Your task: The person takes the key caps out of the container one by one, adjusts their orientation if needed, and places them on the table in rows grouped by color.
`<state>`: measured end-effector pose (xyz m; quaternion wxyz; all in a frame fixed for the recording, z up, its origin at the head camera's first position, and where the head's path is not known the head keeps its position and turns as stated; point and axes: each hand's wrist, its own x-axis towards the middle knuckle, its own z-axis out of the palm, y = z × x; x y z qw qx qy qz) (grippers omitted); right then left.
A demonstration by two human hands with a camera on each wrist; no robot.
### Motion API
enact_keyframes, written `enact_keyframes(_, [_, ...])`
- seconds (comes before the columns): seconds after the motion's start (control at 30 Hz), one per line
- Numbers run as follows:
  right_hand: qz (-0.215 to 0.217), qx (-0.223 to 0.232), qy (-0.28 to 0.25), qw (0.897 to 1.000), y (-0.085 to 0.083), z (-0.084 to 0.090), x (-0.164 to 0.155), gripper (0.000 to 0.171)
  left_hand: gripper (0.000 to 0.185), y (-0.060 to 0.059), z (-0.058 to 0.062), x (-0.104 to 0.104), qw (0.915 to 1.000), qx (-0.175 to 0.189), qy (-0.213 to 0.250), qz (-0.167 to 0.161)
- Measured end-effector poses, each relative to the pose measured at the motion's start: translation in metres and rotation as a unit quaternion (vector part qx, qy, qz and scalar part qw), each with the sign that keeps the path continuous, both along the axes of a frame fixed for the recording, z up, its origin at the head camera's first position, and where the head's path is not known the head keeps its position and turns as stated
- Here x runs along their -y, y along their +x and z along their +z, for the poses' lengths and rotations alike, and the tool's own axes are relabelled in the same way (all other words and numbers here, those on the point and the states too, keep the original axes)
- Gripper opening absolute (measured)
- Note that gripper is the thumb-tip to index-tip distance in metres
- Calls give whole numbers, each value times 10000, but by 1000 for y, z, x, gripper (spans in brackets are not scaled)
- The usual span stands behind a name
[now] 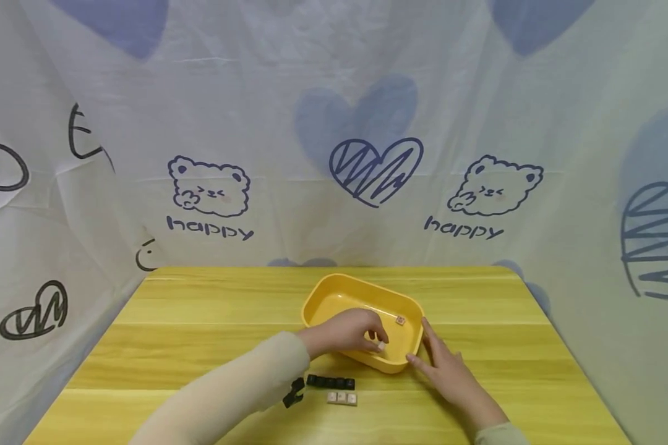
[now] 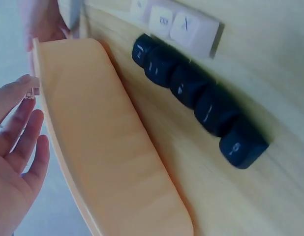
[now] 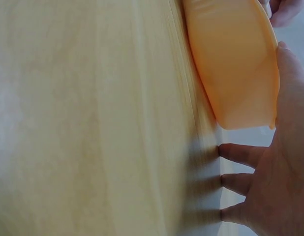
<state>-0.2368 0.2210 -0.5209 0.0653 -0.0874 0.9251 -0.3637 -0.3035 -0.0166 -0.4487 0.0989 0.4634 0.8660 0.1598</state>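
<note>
My left hand [image 1: 362, 329] reaches over the near rim of a yellow tray [image 1: 364, 287]. Between its thumb and fingertips it pinches a small light keycap [image 1: 381, 347], mostly covered by the fingers. In the left wrist view the same keycap [image 2: 32, 92] shows beside the tray rim. Another small keycap [image 1: 400, 320] lies inside the tray towards the right. My right hand [image 1: 448, 371] is at the tray's right end, thumb touching the rim. Its other fingers [image 3: 235, 183] stretch straight down to the table in the right wrist view.
A row of black keycaps [image 1: 331, 382] lies in front of the tray, with three light keycaps [image 1: 342, 398] nearer. More black keycaps [image 1: 294, 392] are partly hidden beside the left sleeve. The wooden table [image 1: 211, 309] backs onto a printed white cloth [image 1: 289, 210].
</note>
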Motion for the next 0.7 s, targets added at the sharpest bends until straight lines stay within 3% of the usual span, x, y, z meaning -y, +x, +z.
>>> enact_keyframes(0.27, [-12, -55, 93, 9999, -1, -5, -2, 87, 18, 25, 1, 22, 9942, 85, 979, 436])
enact_keyframes(0.47, [-24, -68, 108, 9999, 0, -3, -4, 87, 17, 38, 0, 34, 9862, 186, 1566, 509])
enact_keyframes(0.7, [21, -130, 22, 9999, -1, -6, -2, 87, 19, 54, -6, 53, 9748, 810, 1927, 782])
